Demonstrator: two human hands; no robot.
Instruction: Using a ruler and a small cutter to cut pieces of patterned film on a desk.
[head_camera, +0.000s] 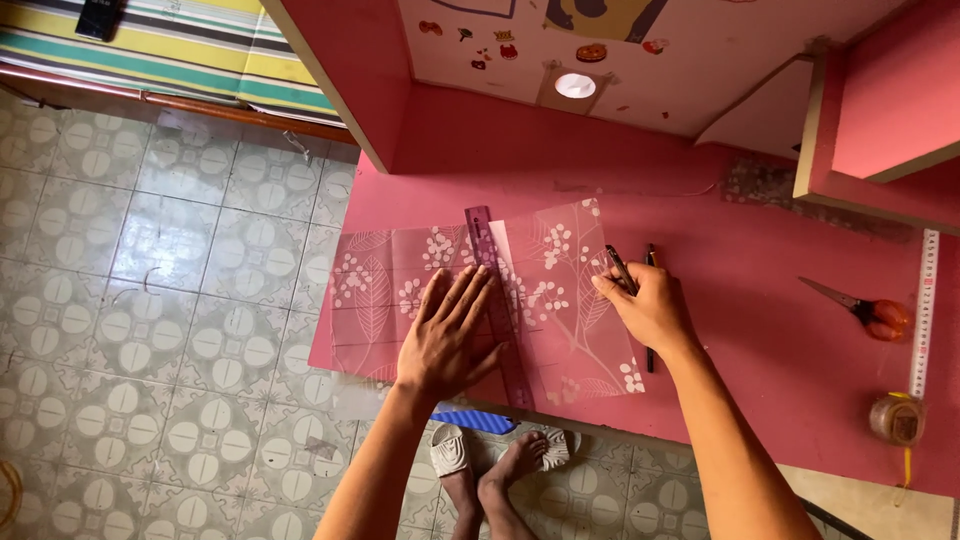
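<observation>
The left hand (447, 335) lies spread flat on a translucent flowered sheet (480, 300) and ruler (497, 300) near the pink table's (760, 330) six o'clock edge. The right hand (648, 305) pinches a pen (621, 268) at the sheet's three o'clock edge; bare tabletop runs to scissors (868, 312).

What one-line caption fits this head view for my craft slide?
Left hand presses a ruler onto patterned paper on a pink table; right hand holds a pen.

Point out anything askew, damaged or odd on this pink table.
Little stands out. The patterned sheet lies slightly skewed to the pink table edge, ruler pinned under the left hand; right hand holds a pen. Scissors lie open.
</observation>
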